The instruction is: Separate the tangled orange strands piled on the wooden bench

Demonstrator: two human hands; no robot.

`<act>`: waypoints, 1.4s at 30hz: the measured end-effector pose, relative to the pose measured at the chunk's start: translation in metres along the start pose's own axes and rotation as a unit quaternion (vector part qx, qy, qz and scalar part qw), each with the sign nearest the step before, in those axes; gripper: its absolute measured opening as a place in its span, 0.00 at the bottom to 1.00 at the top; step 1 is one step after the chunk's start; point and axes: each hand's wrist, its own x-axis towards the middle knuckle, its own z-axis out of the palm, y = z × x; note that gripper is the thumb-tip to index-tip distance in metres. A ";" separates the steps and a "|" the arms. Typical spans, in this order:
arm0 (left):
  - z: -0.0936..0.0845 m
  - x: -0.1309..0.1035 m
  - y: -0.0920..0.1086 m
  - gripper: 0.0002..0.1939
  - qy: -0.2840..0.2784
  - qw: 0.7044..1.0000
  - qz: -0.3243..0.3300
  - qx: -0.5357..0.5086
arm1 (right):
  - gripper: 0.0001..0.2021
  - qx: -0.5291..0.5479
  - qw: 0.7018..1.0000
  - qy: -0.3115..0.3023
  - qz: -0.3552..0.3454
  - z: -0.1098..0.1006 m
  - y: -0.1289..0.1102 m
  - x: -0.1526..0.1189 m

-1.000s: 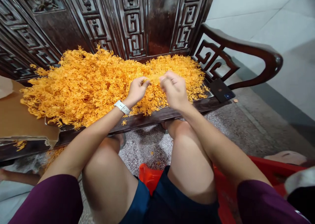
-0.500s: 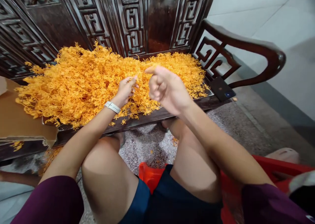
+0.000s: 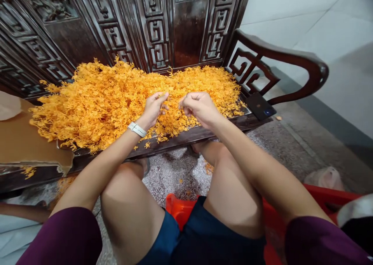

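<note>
A large heap of orange, thin-stemmed, flower-like pieces (image 3: 101, 101) covers the seat of a dark carved wooden bench. Over the middle of the heap is my left hand (image 3: 155, 107), with a pale watch on its wrist; thumb and index finger are pressed together on something I cannot make out. Just right of it, my right hand (image 3: 198, 106) has its fingers curled and pinched, and whatever lies between them is too small to name. A small gap separates the two hands.
Brown cardboard (image 3: 35, 140) lies at the bench's left end. A dark phone (image 3: 260, 106) rests at the right end by the curved armrest (image 3: 309, 67). Below are a red stool (image 3: 179, 210) and, to the right, a red container with a plastic bag nearby. Another person's arm shows at lower left.
My right hand has come down and closed its extended index finger into a pinch near my left hand. The camera view has shifted slightly.
</note>
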 end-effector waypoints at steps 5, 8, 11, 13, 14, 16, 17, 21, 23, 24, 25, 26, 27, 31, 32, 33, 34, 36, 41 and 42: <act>0.005 -0.006 0.001 0.12 0.007 1.000 0.000 0.009 | 0.18 0.054 0.998 0.011 -0.030 -0.021 -0.010 0.011; 0.008 -0.010 0.006 0.16 0.012 1.000 0.005 0.009 | 0.21 0.114 0.990 0.084 0.010 -0.044 -0.003 0.027; 0.012 -0.013 0.010 0.15 0.007 1.000 0.007 0.018 | 0.21 0.139 0.980 0.103 0.096 -0.056 0.010 0.036; 0.016 -0.014 0.010 0.14 0.003 0.999 0.014 0.032 | 0.19 0.151 0.976 0.089 0.128 -0.053 0.015 0.036; 0.018 -0.014 0.010 0.13 0.001 0.999 0.018 0.039 | 0.18 0.144 0.978 0.075 0.130 -0.049 0.016 0.035; 0.022 -0.015 0.007 0.13 -0.003 0.998 0.027 0.052 | 0.17 0.094 0.989 0.051 0.107 -0.038 0.017 0.032; 0.024 -0.015 0.006 0.12 -0.009 0.998 0.032 0.057 | 0.17 0.061 0.993 0.046 0.085 -0.033 0.017 0.031; 0.032 -0.018 0.004 0.04 -0.050 0.995 0.042 0.069 | 0.14 0.010 0.999 0.047 0.005 -0.024 0.019 0.031; 0.035 -0.019 0.004 0.02 -0.046 0.996 0.034 0.062 | 0.13 0.031 0.999 0.043 -0.005 -0.027 0.019 0.032; 0.035 -0.019 0.004 0.02 -0.036 0.997 0.029 0.054 | 0.13 0.043 0.998 0.041 -0.004 -0.029 0.019 0.031; 0.035 -0.019 0.004 0.02 -0.024 0.998 0.026 0.043 | 0.12 0.053 0.998 0.039 -0.001 -0.030 0.018 0.031; 0.034 -0.018 0.004 0.02 -0.013 0.999 0.024 0.032 | 0.11 0.061 0.998 0.036 0.005 -0.032 0.017 0.030; 0.033 -0.016 0.004 0.04 -0.005 0.999 0.024 0.021 | 0.11 0.067 0.997 0.034 0.012 -0.032 0.015 0.029; 0.023 -0.007 0.004 0.19 0.031 0.999 0.009 -0.009 | 0.09 0.104 0.993 0.039 0.044 -0.031 0.010 0.025; 0.020 -0.004 0.005 0.21 0.040 0.999 0.004 -0.013 | 0.09 0.112 0.992 0.041 0.048 -0.031 0.010 0.025; 0.017 -0.002 0.005 0.22 0.049 0.999 0.000 -0.018 | 0.08 0.117 0.991 0.042 0.050 -0.030 0.009 0.025; 0.015 0.000 0.006 0.21 0.055 0.998 -0.003 -0.026 | 0.08 0.119 0.991 0.042 0.051 -0.030 0.009 0.025; 0.012 0.003 0.006 0.20 0.064 0.996 -0.006 -0.056 | 0.09 0.125 0.990 0.038 0.048 -0.030 0.008 0.025; 0.011 0.006 0.005 0.21 0.094 0.985 0.005 -0.146 | 0.10 0.155 0.986 0.044 0.043 -0.029 0.005 0.026; 0.011 0.007 0.006 0.22 0.094 0.984 0.008 -0.153 | 0.10 0.159 0.985 0.045 0.045 -0.028 0.005 0.026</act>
